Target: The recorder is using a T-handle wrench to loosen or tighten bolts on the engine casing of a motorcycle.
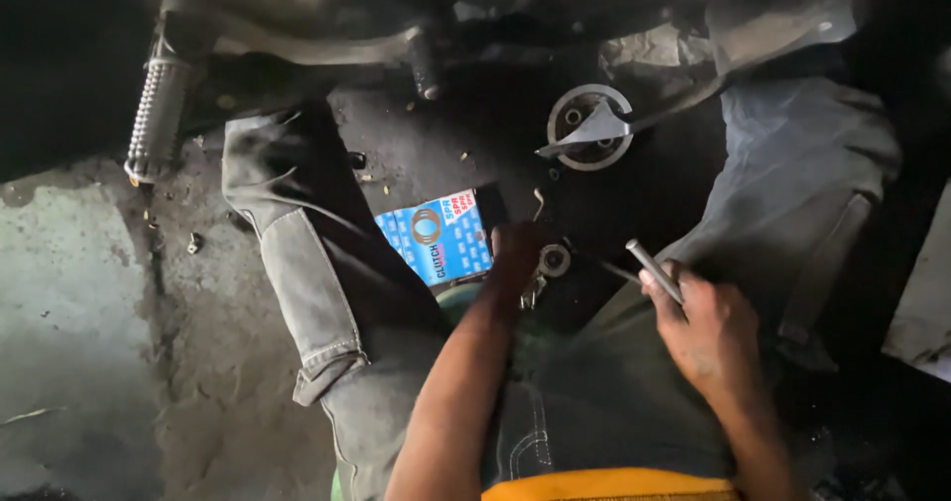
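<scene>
the right hand (708, 333) is closed around a short metal rod (654, 270), gripping its lower end so the rest sticks up and away from the fingers. the rod looks like bare steel: stiff, probably fairly heavy for its bulk, and likely greasy in this setting, so a full wrap low on the shaft seems a surer hold than a pinch at the tip. the left hand (515, 253) reaches down to the dark floor, fingers curled at a small metal ring (554, 259) just beside a blue box (436, 236); whether it actually grips anything i cannot tell, the fingers are in shadow. the ring looks hard and light, easy to lose hold of, best pinched by its rim. farther out lies a round metal disc (589, 127) with a bent plate across it. a ribbed footpeg (154, 115) juts out at upper left. the person's knees (297, 263) frame the spot.
</scene>
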